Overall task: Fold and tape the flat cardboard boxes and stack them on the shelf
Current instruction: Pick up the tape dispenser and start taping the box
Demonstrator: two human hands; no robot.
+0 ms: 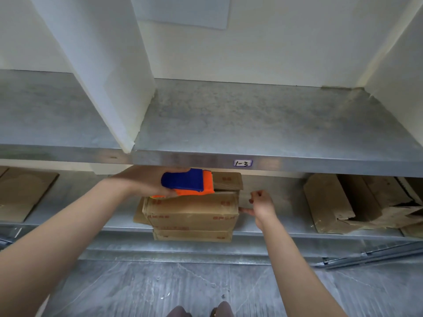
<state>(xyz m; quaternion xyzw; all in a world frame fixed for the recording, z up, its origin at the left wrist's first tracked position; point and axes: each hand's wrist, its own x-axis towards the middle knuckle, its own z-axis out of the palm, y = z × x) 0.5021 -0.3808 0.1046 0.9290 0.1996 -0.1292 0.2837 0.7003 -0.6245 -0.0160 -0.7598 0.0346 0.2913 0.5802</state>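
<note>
A folded cardboard box [192, 213] with red print sits on the lower metal shelf [274, 229], on top of another box [193, 235] that overhangs the shelf's front edge. My left hand [142, 181] grips a blue and orange tape dispenser [187, 183] and holds it on the top of the upper box, just under the upper shelf. My right hand [259, 205] is at the box's right end, thumb touching the box's side, fingers loosely curled; clear tape may run there, but I cannot tell.
The upper metal shelf [251, 124], labelled 1-3, is bare, with a white upright divider [109, 72] at its left. Flat cardboard [25, 193] lies at the lower shelf's left. Crumpled flat boxes [357, 202] lie at its right. Grey floor and shoes are below.
</note>
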